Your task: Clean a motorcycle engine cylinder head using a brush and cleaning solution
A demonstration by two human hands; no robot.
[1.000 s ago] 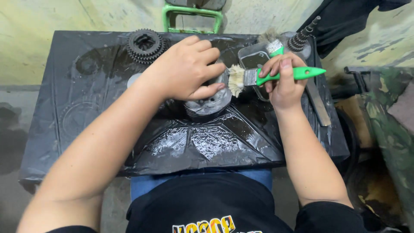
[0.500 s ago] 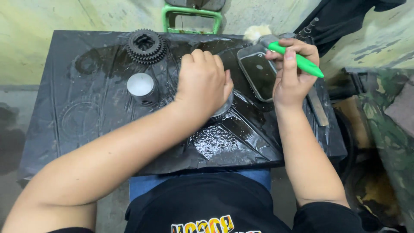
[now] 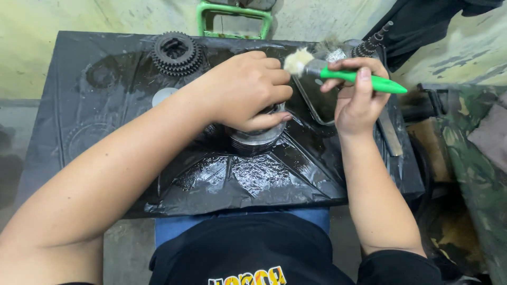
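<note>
The left hand (image 3: 245,89) clamps down over a round metal part (image 3: 257,138); wet black sheet (image 3: 105,137) lies open leftward. The right hand (image 3: 358,97) grips a green-handled brush (image 3: 343,74), bristles just beside the left fingers; a shallow tray (image 3: 322,103) sits under it.

left hand (image 3: 245,89) clamped over a round grey metal part (image 3: 257,138) on the wet black plastic sheet (image 3: 105,121), right hand (image 3: 356,97) holding a green-handled paintbrush (image 3: 338,73) just beside it

green-handled brush (image 3: 343,74), black sheet (image 3: 105,121), camouflage cloth (image 3: 465,174)

Black short-sleeved shirt, yellow print; blue trousers.
</note>
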